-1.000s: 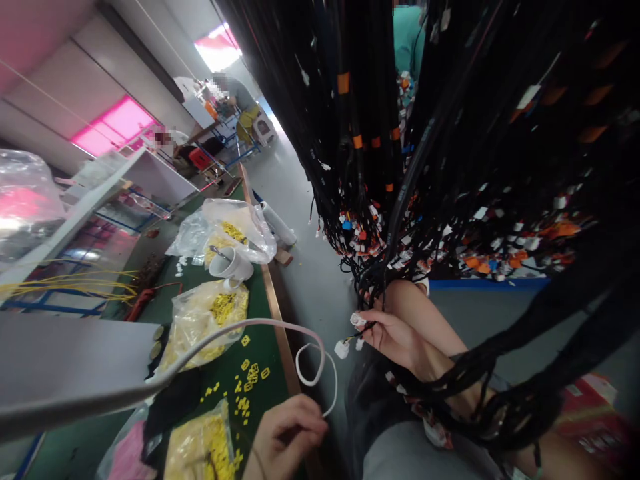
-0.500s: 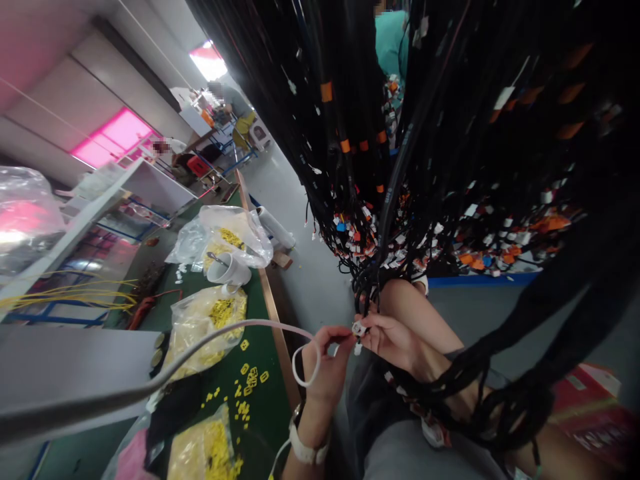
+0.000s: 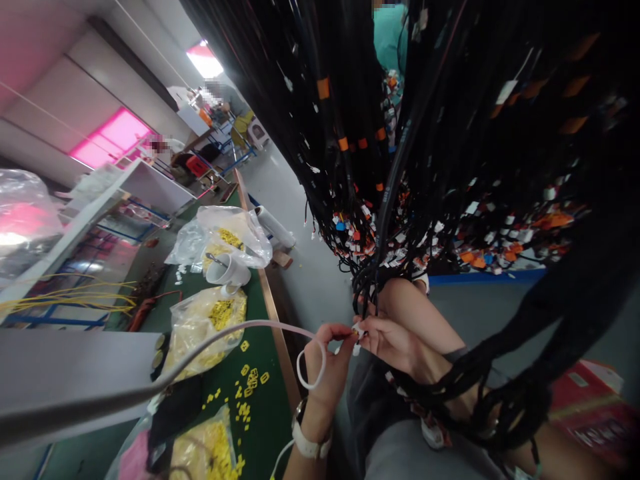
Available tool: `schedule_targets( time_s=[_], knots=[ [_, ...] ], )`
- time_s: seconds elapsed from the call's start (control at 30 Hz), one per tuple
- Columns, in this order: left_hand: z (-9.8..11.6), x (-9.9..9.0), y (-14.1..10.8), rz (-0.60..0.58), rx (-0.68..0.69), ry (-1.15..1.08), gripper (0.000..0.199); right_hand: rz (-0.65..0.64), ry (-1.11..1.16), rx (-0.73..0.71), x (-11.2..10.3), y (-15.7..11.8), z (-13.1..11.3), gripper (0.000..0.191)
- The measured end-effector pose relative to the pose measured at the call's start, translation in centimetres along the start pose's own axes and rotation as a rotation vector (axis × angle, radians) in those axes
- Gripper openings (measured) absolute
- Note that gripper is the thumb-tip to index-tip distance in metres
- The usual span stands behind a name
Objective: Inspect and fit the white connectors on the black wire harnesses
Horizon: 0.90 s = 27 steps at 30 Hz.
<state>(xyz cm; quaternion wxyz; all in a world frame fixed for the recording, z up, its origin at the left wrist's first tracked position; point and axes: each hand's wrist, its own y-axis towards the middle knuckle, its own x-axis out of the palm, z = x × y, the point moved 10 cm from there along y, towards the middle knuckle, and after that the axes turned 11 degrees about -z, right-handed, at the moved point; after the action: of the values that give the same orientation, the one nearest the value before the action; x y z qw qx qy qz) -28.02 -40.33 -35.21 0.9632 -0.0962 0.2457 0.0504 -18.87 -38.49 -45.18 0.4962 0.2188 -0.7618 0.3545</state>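
Observation:
My left hand [image 3: 327, 363] and my right hand [image 3: 387, 340] meet in front of me, both pinching a small white connector [image 3: 357, 330] at the end of a black wire harness [image 3: 380, 253]. The harness runs up into a thick curtain of hanging black cable bundles [image 3: 450, 133] with white, orange and red plugs. More black cables drape over my right forearm. A pale pink cable [image 3: 240, 330] ends in a loop just left of my left hand. A white watch sits on my left wrist.
A green worktable [image 3: 273, 407] on my left carries plastic bags of small yellow parts [image 3: 205, 320], loose yellow pieces [image 3: 247, 383], a white cup [image 3: 227, 267] and yellow wires [image 3: 65, 290]. A grey floor aisle runs ahead. People sit at far benches; someone in teal stands behind the cables.
My left hand rose from the table edge to meet my right hand at the white connector. In the last half second both hands stayed nearly still.

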Motion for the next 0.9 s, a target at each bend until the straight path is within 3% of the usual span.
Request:
schedule_targets(
  time_s=[0.4, 0.47, 0.57, 0.7, 0.9],
  knots=[
    [-2.3, 0.1, 0.9, -0.026, -0.072, -0.167, 0.016, -0.017, -0.015, -0.095, 0.1, 0.0, -0.7, 0.047],
    [-3.1, 0.5, 1.1, -0.073, -0.100, -0.248, 0.023, -0.014, -0.014, -0.091, 0.3, -0.3, -0.7, 0.050],
    [-3.5, 1.7, 1.1, -0.237, -0.118, -0.364, 0.031, -0.034, -0.069, -0.071, 1.1, -0.7, -0.9, 0.052],
    [-3.0, 2.4, 0.6, -0.379, -0.108, -0.366, 0.039, -0.081, -0.176, -0.040, 2.0, -1.1, -1.2, 0.051],
    [-3.2, 2.1, 0.5, -0.421, -0.018, -0.308, 0.035, -0.112, -0.273, -0.055, 2.1, -1.2, -0.9, 0.056]
  ],
)
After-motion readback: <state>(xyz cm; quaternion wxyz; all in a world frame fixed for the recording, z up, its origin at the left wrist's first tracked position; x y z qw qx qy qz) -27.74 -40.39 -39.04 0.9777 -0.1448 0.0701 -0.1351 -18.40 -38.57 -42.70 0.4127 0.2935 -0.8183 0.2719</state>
